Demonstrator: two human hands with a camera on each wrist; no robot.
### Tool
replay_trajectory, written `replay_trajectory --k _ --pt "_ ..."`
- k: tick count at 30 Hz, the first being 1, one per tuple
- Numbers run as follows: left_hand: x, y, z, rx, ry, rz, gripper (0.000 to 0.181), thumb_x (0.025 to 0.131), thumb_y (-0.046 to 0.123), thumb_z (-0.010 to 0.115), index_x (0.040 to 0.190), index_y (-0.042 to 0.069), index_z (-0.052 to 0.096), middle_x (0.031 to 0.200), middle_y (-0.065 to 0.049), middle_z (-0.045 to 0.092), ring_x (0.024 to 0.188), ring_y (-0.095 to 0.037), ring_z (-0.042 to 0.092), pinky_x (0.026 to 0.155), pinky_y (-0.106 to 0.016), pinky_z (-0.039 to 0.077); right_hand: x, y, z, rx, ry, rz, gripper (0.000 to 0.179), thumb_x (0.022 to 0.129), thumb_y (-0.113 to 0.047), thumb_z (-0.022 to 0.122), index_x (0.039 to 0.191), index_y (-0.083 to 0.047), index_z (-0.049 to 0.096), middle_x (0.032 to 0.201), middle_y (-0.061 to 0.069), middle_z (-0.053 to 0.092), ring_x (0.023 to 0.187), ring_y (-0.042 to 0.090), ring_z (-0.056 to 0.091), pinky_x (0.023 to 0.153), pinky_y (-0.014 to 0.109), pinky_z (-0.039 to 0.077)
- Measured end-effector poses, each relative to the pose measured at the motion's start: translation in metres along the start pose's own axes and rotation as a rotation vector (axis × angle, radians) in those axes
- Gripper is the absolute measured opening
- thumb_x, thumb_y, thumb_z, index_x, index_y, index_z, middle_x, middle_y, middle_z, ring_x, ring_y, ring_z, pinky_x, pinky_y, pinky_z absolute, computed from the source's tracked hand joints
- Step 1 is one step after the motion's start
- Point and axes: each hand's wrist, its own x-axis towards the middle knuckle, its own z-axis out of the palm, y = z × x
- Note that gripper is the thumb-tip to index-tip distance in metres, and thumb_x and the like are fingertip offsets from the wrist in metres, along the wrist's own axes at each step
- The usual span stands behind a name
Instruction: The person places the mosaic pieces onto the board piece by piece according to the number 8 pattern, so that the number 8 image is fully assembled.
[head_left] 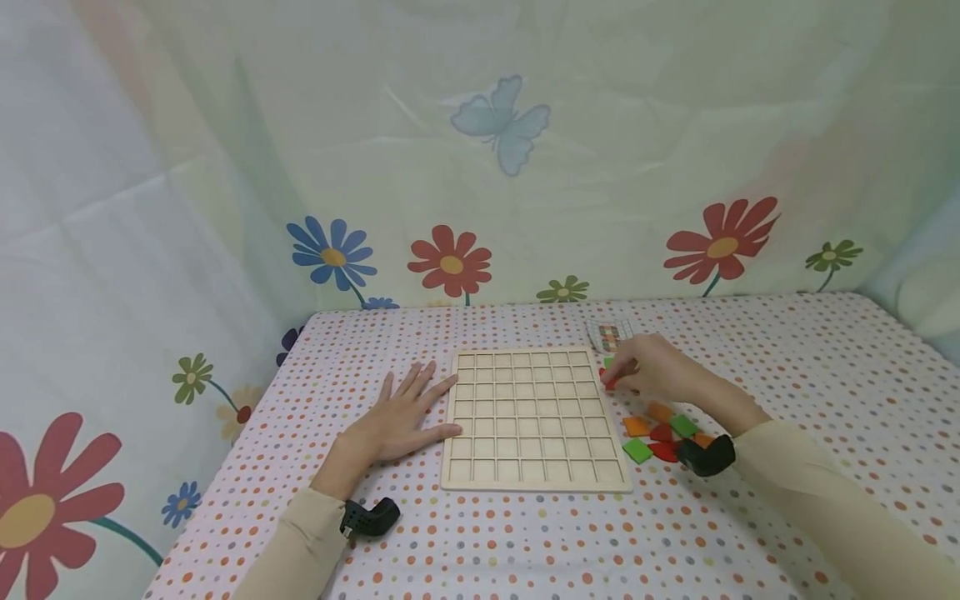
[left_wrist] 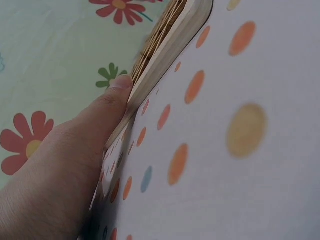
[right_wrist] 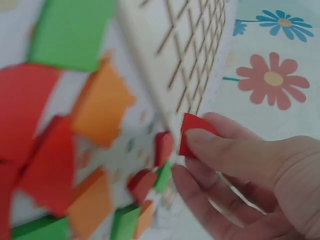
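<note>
A pale wooden grid board (head_left: 536, 422) with rows of square cells lies flat on the table. Spread flat at its left side is my left hand (head_left: 397, 423); the thumb (left_wrist: 117, 92) touches the board's edge in the left wrist view. My right hand (head_left: 647, 368), off the board's upper right edge, pinches a red piece (right_wrist: 192, 132) between thumb and fingers. Below that hand lie loose pieces: a green square (head_left: 637, 452), an orange piece (head_left: 636, 427) and a red piece (head_left: 663, 451), among several others partly hidden by the wrist camera.
A small printed card (head_left: 609, 333) with a coloured pattern lies behind the right hand. The tabletop is covered by a dotted cloth (head_left: 480, 550). A flowered curtain (head_left: 600, 208) hangs along the back and left side.
</note>
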Motion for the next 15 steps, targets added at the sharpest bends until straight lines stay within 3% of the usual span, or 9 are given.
replay_trajectory --k 3,6,8,15 --pt "-0.002 -0.001 -0.002 -0.006 0.000 0.000 0.085 0.100 0.071 0.046 0.169 0.029 0.020 0.176 -0.011 0.007 0.161 -0.035 -0.001 0.124 -0.067 -0.001 0.013 -0.012 0.000 -0.018 0.061 -0.029 0.010 0.087 0.004 0.081 0.096 -0.001 0.082 0.088 0.003 0.075 0.094 0.036 0.071 0.078 0.046 0.059" --pt "-0.003 -0.002 -0.002 -0.012 0.001 0.002 0.084 0.101 0.069 0.047 0.169 0.028 0.021 0.176 -0.012 0.007 0.161 -0.036 -0.001 0.124 -0.068 -0.001 0.027 -0.023 0.005 0.001 0.102 -0.059 0.010 0.088 0.002 0.081 0.098 -0.001 0.082 0.092 0.005 0.076 0.100 0.036 0.071 0.083 0.047 0.060" --pt "-0.004 -0.002 -0.002 -0.011 -0.001 0.002 0.084 0.101 0.069 0.047 0.169 0.028 0.021 0.176 -0.012 0.007 0.161 -0.036 -0.001 0.124 -0.068 -0.001 0.038 -0.029 0.011 0.044 0.121 -0.078 0.010 0.088 0.001 0.082 0.098 -0.002 0.082 0.094 0.006 0.075 0.089 0.028 0.071 0.077 0.042 0.061" --pt "0.000 0.001 -0.002 0.003 -0.012 0.005 0.084 0.101 0.071 0.045 0.169 0.030 0.019 0.176 -0.011 0.005 0.161 -0.035 -0.002 0.124 -0.067 -0.002 0.070 -0.040 0.034 0.142 0.110 -0.185 0.013 0.089 0.004 0.080 0.102 0.002 0.081 0.093 0.009 0.074 0.087 0.027 0.072 0.077 0.038 0.062"
